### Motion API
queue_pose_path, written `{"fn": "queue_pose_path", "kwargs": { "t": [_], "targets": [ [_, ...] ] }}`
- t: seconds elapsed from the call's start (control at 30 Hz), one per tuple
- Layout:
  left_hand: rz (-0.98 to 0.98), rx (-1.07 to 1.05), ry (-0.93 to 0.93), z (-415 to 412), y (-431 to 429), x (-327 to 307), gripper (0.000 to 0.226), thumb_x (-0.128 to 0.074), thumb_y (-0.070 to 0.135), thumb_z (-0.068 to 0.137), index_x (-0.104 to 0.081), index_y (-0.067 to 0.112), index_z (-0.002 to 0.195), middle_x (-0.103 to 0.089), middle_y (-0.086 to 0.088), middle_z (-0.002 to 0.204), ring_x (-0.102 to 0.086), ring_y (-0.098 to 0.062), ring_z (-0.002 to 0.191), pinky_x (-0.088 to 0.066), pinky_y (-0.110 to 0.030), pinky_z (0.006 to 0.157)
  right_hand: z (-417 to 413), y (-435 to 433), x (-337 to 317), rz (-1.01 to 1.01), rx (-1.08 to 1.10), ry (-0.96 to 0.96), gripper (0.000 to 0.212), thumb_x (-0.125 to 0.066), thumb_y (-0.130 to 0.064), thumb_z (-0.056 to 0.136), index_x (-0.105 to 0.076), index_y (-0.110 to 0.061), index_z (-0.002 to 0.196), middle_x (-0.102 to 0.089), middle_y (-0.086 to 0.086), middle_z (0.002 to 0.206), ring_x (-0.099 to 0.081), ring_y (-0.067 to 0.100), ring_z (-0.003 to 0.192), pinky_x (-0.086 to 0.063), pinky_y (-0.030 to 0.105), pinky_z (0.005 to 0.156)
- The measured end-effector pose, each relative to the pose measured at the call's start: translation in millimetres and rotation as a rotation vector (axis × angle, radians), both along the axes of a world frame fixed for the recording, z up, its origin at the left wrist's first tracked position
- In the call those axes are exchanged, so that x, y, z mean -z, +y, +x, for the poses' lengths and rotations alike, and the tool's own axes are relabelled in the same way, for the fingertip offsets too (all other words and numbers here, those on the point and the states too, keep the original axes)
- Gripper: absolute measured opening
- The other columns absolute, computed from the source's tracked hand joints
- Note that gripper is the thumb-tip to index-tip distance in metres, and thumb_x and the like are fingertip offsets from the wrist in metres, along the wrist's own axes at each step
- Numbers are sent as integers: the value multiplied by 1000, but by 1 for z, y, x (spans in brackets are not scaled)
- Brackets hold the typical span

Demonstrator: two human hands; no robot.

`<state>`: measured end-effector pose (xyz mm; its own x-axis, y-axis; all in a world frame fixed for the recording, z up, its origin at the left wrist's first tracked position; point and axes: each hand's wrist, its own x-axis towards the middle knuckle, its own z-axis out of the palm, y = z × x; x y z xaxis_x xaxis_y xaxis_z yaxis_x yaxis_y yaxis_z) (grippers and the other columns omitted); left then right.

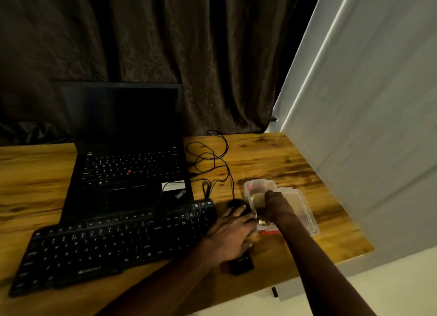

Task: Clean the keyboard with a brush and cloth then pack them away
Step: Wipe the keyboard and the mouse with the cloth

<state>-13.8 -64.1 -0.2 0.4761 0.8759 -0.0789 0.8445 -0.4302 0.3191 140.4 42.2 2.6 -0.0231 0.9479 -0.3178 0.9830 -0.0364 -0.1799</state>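
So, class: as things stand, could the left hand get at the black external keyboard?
Probably yes. The left hand lies right at the right end of the keyboard, fingers over the mouse, and nothing stands between them.

Wooden table (272, 154): laptop (132, 173), keyboard (106, 244), mouse (236, 205), clear box (247, 190), cables (212, 159).

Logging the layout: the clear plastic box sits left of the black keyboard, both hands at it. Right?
No: the head view shows the clear plastic box right of the black keyboard, with the left hand and right hand at it.
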Motion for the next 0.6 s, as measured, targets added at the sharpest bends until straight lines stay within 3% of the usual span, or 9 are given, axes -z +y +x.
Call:
{"fn": "queue_pose_path", "kwargs": {
  "t": [0.07, 0.13, 0.2, 0.27, 0.33, 0.43, 0.47, 0.53, 0.6],
  "targets": [
    [-21, -35, -39, 0, -1, -2, 64, -54, 39, 99, -26, 28, 155, -14, 9, 165, 1, -16, 153, 2, -40, 123, 6, 4, -3, 28, 38, 83, 47, -79, -27, 79, -63, -8, 120, -66, 11, 120, -64, 23, 108, -53, 32, 93],
    [-23, -99, -150, -1, -4, -9, 57, -53, 41, 99, -33, 30, 152, -18, 12, 164, -3, -12, 152, 0, -35, 120, 15, 5, -16, 52, 49, 161, 36, -76, -28, 84, -70, -9, 113, -70, 7, 115, -66, 20, 104, -49, 18, 78],
    [-29, -229, -323, -4, -6, -16, 46, -53, 39, 99, -46, 32, 143, -33, 13, 157, -22, -11, 146, -16, -27, 114, 26, 2, -35, 136, 81, 272, 30, -77, -33, 84, -75, -9, 102, -73, 5, 100, -67, 18, 94, -36, 7, 59],
    [-66, -401, -489, -6, -8, -28, 35, -54, 41, 98, -54, 39, 133, -49, 12, 141, -43, -10, 127, -36, -21, 92, 32, -6, -54, 232, 164, 486, 23, -81, -32, 81, -77, -10, 88, -72, 1, 82, -69, 17, 81, -37, 9, 52],
    [-114, -558, -678, -10, -6, -36, 29, -57, 44, 96, -58, 42, 126, -55, 13, 129, -52, -8, 112, -41, -19, 74, 26, -17, -71, 250, 235, 740, 18, -82, -26, 81, -76, -9, 82, -73, 0, 76, -69, 17, 76, -43, 17, 55],
    [-183, -693, -1018, -23, -5, -48, 31, -63, 46, 93, -63, 33, 122, -62, 19, 113, -59, 2, 101, -46, -5, 68, -3, -35, -87, 180, 239, 1065, 7, -76, -16, 86, -75, -9, 85, -75, -1, 74, -69, 13, 72, -49, 22, 57],
    [-204, -727, -1099, -29, -6, -51, 37, -64, 56, 89, -62, 37, 120, -62, 20, 111, -61, 2, 100, -49, -7, 73, -17, -43, -91, 150, 245, 1147, 5, -74, -16, 87, -75, -10, 88, -76, -2, 76, -69, 12, 74, -51, 23, 60],
    [-237, -769, -1177, -42, -11, -51, 43, -60, 74, 77, -57, 48, 111, -65, 18, 113, -64, -6, 105, -55, -27, 90, -43, -53, -91, 90, 258, 1257, 12, -71, -17, 89, -75, -10, 98, -78, 2, 89, -72, 19, 86, -55, 35, 74],
    [-269, -764, -1229, -57, -20, -54, 28, -58, 72, 81, -55, 52, 101, -65, 19, 112, -64, -5, 105, -54, -35, 95, -67, -63, -90, 14, 235, 1345, 19, -70, -15, 90, -72, -7, 108, -77, 9, 99, -73, 27, 94, -57, 44, 85]
  ]
}}
